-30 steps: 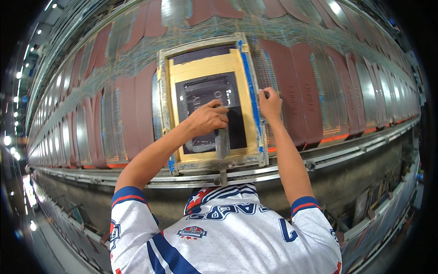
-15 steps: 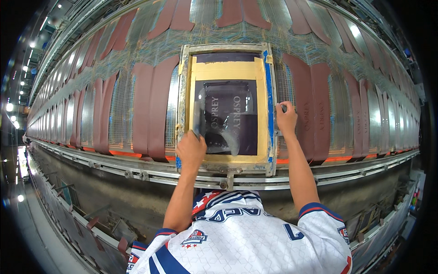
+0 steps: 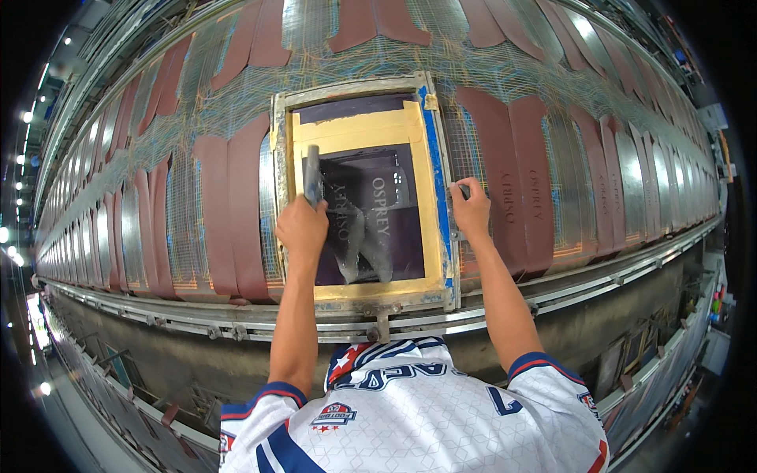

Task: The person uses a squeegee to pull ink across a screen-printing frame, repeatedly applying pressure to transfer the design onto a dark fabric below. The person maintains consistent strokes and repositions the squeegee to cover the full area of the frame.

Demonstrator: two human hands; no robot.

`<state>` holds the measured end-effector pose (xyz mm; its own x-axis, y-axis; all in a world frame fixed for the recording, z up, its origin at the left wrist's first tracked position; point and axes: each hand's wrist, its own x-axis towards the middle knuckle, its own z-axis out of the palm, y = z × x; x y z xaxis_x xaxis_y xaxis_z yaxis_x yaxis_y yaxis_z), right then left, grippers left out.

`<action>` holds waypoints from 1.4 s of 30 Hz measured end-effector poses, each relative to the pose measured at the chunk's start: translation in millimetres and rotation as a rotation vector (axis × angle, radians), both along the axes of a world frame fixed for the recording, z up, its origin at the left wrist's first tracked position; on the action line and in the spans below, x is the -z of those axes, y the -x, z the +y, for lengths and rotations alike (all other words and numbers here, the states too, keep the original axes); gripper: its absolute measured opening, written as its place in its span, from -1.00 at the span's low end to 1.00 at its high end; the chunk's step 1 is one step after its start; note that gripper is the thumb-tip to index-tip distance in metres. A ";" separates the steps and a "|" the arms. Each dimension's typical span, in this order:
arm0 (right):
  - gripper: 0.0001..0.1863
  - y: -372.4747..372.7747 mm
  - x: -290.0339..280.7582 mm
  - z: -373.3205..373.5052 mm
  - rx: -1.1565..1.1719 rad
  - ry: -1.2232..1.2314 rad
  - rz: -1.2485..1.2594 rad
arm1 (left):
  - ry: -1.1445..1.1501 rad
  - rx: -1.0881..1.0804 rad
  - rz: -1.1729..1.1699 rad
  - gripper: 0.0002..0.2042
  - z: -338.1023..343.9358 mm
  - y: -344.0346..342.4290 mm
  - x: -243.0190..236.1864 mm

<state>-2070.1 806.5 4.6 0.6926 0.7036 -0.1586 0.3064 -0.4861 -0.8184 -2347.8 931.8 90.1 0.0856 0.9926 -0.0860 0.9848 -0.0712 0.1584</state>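
Under my hands lies a screen-printing frame (image 3: 277,169) with yellow tape around a dark mesh (image 3: 406,236) and blue tape down its right side. My left hand (image 3: 302,227) is closed around a narrow grey squeegee (image 3: 313,175), slightly blurred, standing upright over the left edge of the mesh. Wet, clear-looking ink (image 3: 359,248) is smeared across the mesh, where pale lettering shows. On the frame's right edge my right hand (image 3: 471,209) is closed, thumb and fingers pinched at its side bar; a small dark part shows between them.
Reddish-brown cut panels (image 3: 209,213) lie in rows along the long table (image 3: 185,229), on a surface crossed with coloured lines. Some panels (image 3: 520,189) at the right carry dark lettering. A metal rail (image 3: 260,325) runs along the near edge, with a bracket (image 3: 384,325) at the frame.
The squeegee and my left hand have moved to the left side of the mesh, and the ink smear has changed shape. The whole view has shifted, with the frame appearing farther left.
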 end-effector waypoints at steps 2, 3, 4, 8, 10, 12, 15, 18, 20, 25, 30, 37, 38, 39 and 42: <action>-0.71 -7.7 0.6 -3.6 0.006 0.119 -0.004 | 0.100 0.069 -0.047 -0.65 -15.9 -5.5 -2.2; -0.69 -10.5 1.3 -3.8 0.006 0.176 -0.004 | 0.122 0.150 -0.090 -0.65 -21.4 -3.7 -1.1; -0.66 -9.8 -2.5 -0.1 -0.038 0.104 -0.189 | 0.139 0.224 -0.133 -0.65 -25.1 -0.6 -0.7; -0.52 -1.9 -48.2 39.8 -0.392 -0.210 -0.310 | -0.001 0.706 -0.184 -0.76 34.3 6.5 5.2; -0.51 10.5 -74.5 79.4 -0.713 -0.294 -0.166 | -0.013 0.845 -0.227 -0.76 74.8 2.1 9.8; -0.55 13.9 -70.1 117.9 -0.872 -0.160 -0.338 | -0.014 0.916 -0.253 -0.74 107.7 -13.6 12.8; -0.61 14.2 -62.9 154.3 -0.974 0.030 -0.483 | -0.003 0.959 -0.232 -0.74 133.5 -26.7 20.3; -0.68 19.7 -44.4 158.2 -0.979 0.050 -0.553 | -0.020 0.896 -0.221 -0.71 124.8 -32.2 25.1; -0.71 30.7 -36.0 141.9 -0.995 0.059 -0.553 | -0.011 0.852 -0.252 -0.72 102.0 -21.0 29.2; -0.64 81.7 -37.4 19.5 -0.997 -0.126 -0.564 | -0.027 0.858 -0.382 -0.78 -18.6 36.9 34.7; -0.65 97.7 -51.2 -24.2 -1.080 0.060 -0.443 | 0.088 0.896 -0.315 -0.75 -58.4 54.0 17.7; -0.80 29.0 -43.6 144.8 -0.976 0.073 -0.591 | -0.064 0.910 -0.226 -0.73 103.9 -17.1 25.1; -0.81 27.0 -43.6 156.0 -0.958 0.081 -0.535 | -0.073 0.896 -0.214 -0.73 118.3 -22.4 26.5; -0.81 24.3 -45.1 164.4 -0.938 0.092 -0.482 | -0.083 0.882 -0.205 -0.73 125.2 -25.5 28.8; -0.81 30.5 -35.3 140.6 -0.936 0.102 -0.450 | -0.117 0.839 -0.286 -0.79 95.8 -22.1 29.7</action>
<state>-2100.6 947.1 39.9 -0.1125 0.9876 -0.1094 0.8630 0.0425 -0.5034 -2325.7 1027.5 60.4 0.7900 0.5951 0.1480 0.5255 -0.7814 0.3366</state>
